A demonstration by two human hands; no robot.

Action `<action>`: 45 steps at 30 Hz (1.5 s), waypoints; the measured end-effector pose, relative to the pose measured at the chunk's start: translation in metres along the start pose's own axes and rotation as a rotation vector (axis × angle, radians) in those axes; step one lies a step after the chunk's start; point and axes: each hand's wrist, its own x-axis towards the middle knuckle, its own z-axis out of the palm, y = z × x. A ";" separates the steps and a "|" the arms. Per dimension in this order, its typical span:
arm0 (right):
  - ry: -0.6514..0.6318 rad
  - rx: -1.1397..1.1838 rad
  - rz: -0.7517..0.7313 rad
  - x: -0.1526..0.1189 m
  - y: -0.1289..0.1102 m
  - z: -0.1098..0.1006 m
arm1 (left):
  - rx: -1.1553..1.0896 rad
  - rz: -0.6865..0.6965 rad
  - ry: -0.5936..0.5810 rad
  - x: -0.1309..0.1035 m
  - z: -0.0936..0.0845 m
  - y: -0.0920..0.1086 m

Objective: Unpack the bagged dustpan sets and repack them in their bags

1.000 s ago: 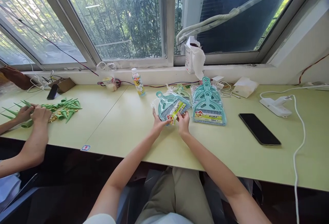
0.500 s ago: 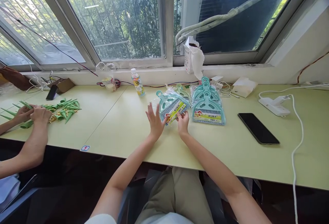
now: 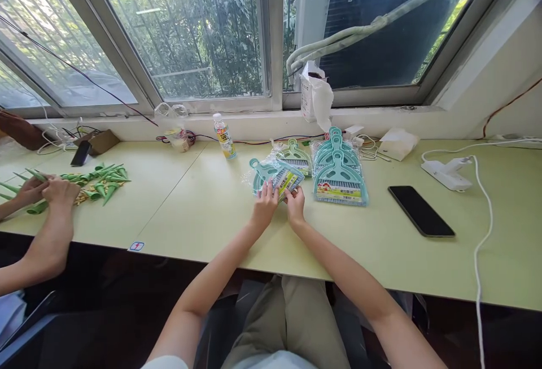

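A turquoise mini dustpan and brush set (image 3: 284, 176) in clear plastic wrap, with a yellow-green label, is tilted between my hands over the table. My left hand (image 3: 265, 206) lies over its lower left part, fingers laid on the front. At the lower right edge my right hand (image 3: 295, 205) grips it, thumb near the label. Just to the right stand stacked turquoise dustpan sets (image 3: 341, 181) with the same label. A greener dustpan set (image 3: 293, 157) lies right behind the held one, partly covered by it.
A drink bottle (image 3: 224, 137) and a bagged cup (image 3: 178, 138) stand near the window. To the right are a black phone (image 3: 421, 211), a white power strip (image 3: 446, 174) and its cable. At left, another person's hands (image 3: 57, 189) work among green cone-shaped pieces (image 3: 104, 179).
My left hand's spread fingers have come down onto the front of the set. The set's handle end has shifted left and lower. My right hand keeps its grip on the edge.
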 end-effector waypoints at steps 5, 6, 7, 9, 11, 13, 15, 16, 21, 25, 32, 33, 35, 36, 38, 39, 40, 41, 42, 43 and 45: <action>0.035 0.009 -0.007 0.007 0.003 -0.004 | 0.017 -0.067 0.056 -0.008 0.012 0.004; 0.038 0.022 -0.008 0.008 0.002 -0.005 | 0.007 -0.069 0.042 -0.009 0.013 0.005; 0.046 0.036 -0.007 0.010 0.002 -0.006 | -0.009 -0.068 0.024 -0.010 0.014 0.005; 0.070 0.057 -0.003 0.012 0.001 -0.007 | -0.059 -0.061 -0.007 -0.010 0.015 0.005; 0.091 0.065 0.000 0.014 0.000 -0.008 | -0.103 -0.045 -0.019 -0.010 0.014 0.004; 0.103 0.075 0.003 0.014 0.000 -0.008 | -0.100 -0.027 -0.024 -0.008 0.013 0.002; 0.112 0.088 0.010 0.014 0.000 -0.007 | -0.065 -0.016 -0.036 -0.007 0.012 0.001; 0.116 0.094 0.015 0.013 0.000 -0.006 | -0.048 -0.014 -0.038 -0.007 0.012 0.001; 0.129 0.115 0.011 0.007 -0.006 -0.005 | -0.055 0.035 -0.012 -0.010 0.009 0.010; 0.141 0.131 -0.020 0.005 -0.010 -0.006 | -0.110 0.002 0.237 -0.001 -0.001 0.009; 0.105 0.129 -0.037 0.008 -0.006 -0.004 | -0.764 -0.596 0.039 0.032 0.008 -0.019; 0.125 0.139 -0.037 0.009 -0.005 -0.004 | -0.813 -0.584 0.010 0.030 0.014 -0.020; 0.177 0.159 -0.050 0.011 -0.005 -0.006 | -0.877 -0.527 -0.012 0.023 0.026 -0.018; 0.194 0.166 -0.060 0.012 -0.006 -0.007 | -0.898 -0.507 -0.028 0.018 0.030 -0.016; 0.202 0.174 -0.073 0.013 -0.007 -0.008 | -0.909 -0.509 -0.078 0.013 0.033 -0.014; 0.207 0.177 -0.071 0.013 -0.007 -0.009 | -0.894 -0.530 -0.103 0.013 0.031 -0.014; 0.215 0.179 -0.064 0.014 -0.008 -0.009 | -0.870 -0.559 -0.132 0.015 0.028 -0.014; 0.223 0.181 -0.054 0.013 -0.009 -0.009 | -0.843 -0.590 -0.168 0.018 0.024 -0.016; 0.231 0.184 -0.045 0.013 -0.011 -0.009 | -0.816 -0.624 -0.207 0.022 0.019 -0.018; 0.233 0.187 -0.038 0.013 -0.013 -0.009 | -0.791 -0.654 -0.238 0.027 0.014 -0.021; 0.200 0.195 -0.030 0.011 -0.016 -0.007 | -0.744 -0.685 -0.230 0.035 0.006 -0.026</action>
